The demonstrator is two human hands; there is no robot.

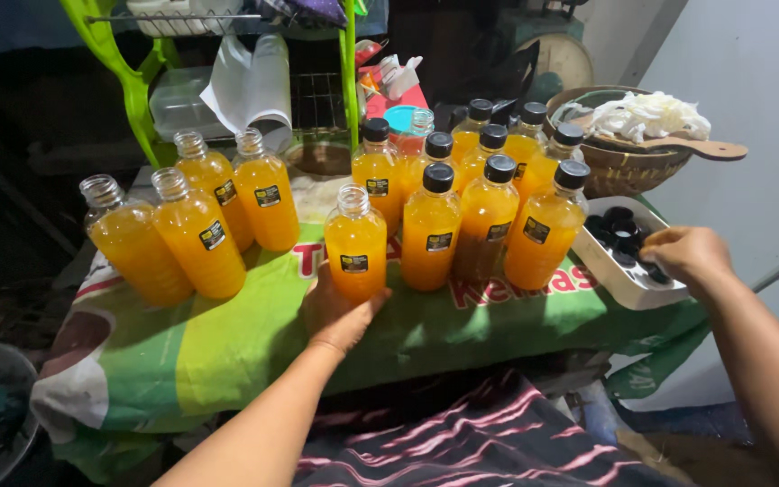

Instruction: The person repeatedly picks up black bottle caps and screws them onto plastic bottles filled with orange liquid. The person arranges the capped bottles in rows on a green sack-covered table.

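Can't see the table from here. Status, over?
Left hand holds uncapped orange bottle at base. Right hand reaching into white tray of black caps. Capped bottles crowd close beside.

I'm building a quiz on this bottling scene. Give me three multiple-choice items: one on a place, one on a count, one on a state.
1. Where is the right hand?
A. over the white tray of black caps
B. on the woven basket
C. on a capped bottle

2. How many uncapped bottles stand in the group at the far left?
A. two
B. four
C. seven

3. The bottle at the left hand is:
A. capped
B. empty
C. full and uncapped

Key: 1 A, the fingers reach into the white tray. 2 B, four open necks show in the uncapped group. 3 C, orange liquid fills it and its neck is bare.
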